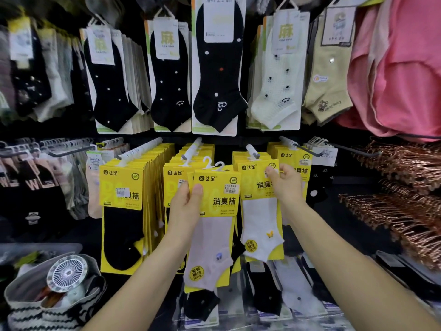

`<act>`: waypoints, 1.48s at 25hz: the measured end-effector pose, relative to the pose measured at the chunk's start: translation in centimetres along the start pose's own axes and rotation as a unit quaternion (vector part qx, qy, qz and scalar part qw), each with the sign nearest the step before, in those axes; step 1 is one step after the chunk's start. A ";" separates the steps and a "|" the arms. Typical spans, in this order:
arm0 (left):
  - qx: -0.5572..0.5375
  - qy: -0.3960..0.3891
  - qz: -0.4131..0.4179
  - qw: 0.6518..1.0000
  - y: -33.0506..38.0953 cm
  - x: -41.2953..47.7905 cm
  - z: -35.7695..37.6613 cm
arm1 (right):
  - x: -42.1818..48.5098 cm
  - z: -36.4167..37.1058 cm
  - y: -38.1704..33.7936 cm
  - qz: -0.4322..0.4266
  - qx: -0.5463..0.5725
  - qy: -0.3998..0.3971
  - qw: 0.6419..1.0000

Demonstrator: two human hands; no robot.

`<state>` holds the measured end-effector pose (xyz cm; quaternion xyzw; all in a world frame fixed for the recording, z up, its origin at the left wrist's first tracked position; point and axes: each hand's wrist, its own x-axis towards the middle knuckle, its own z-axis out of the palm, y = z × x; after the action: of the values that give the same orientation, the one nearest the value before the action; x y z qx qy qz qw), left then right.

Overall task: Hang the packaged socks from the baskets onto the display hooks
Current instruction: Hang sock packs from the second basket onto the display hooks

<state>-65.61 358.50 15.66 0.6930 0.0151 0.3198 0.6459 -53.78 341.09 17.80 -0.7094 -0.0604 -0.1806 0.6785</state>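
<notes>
My left hand (pixel 185 206) grips a small stack of yellow-carded sock packs (pixel 216 201) with pale lilac socks, its white plastic hangers free of any hook. My right hand (pixel 285 185) pinches the top right corner of a yellow pack with a white sock (pixel 259 211) that hangs at the front of a display hook (pixel 252 151). More yellow packs fill the neighbouring hook to the left (pixel 191 151) and the far left hook (pixel 140 151). No basket of socks can be made out for certain.
Black, cream and olive socks (pixel 214 68) hang on the row above. Pink garments (pixel 401 68) and copper hangers (pixel 405 187) crowd the right. A striped bag with a small fan (pixel 66 273) sits at lower left. More sock packs (pixel 262 295) hang below.
</notes>
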 end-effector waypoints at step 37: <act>-0.006 0.006 0.010 1.000 1.4 -0.5 -0.1 | 0.3 0.1 -0.3 -0.052 -0.101 -0.009 0.994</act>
<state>-66.58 358.10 16.70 0.6874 0.0097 0.3305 0.6467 -53.56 341.15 18.25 -0.7716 -0.0850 -0.2146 0.5928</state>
